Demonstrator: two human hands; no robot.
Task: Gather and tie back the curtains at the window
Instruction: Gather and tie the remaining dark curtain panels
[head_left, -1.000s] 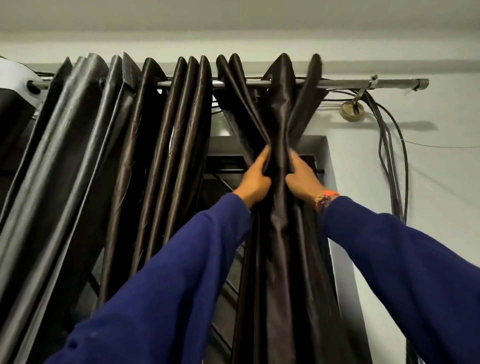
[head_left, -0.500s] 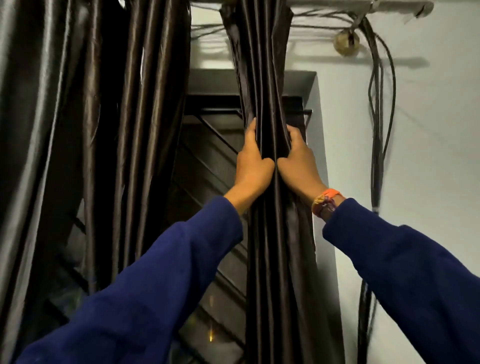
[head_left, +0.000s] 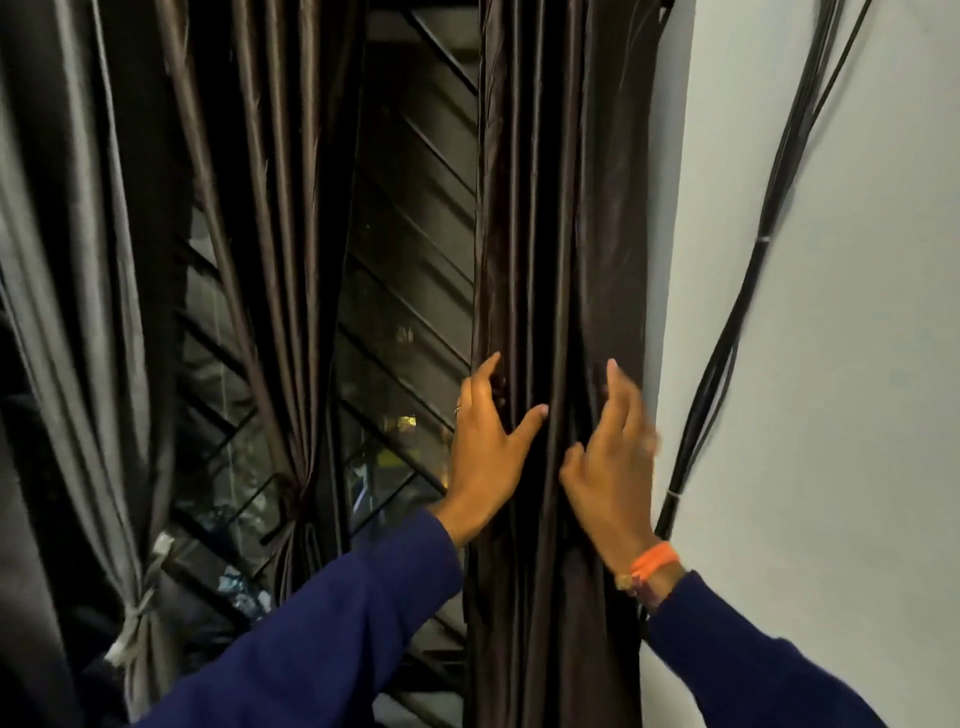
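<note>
- Both hands loose: left hand (head_left: 485, 457) fingers straight on right curtain (head_left: 561, 208), right hand (head_left: 610, 457) blurred, spread, gripping nothing.
- Step, I judge: gathering; next, bunch folds and tie.

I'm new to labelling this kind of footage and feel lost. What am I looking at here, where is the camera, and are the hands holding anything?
There is no machine here: a person wears one camera on the head, looking forward over both arms in blue sleeves. The left hand and right hand reach to a dark brown curtain hanging beside a white wall. The fingers look loosely spread on the folds, touching them rather than closing in a firm grip; the right hand is blurred. Left of it, two more curtains, a brown one and a grey one, are already tied back. Between them shows the window grille. Black cables run down the wall.
</note>
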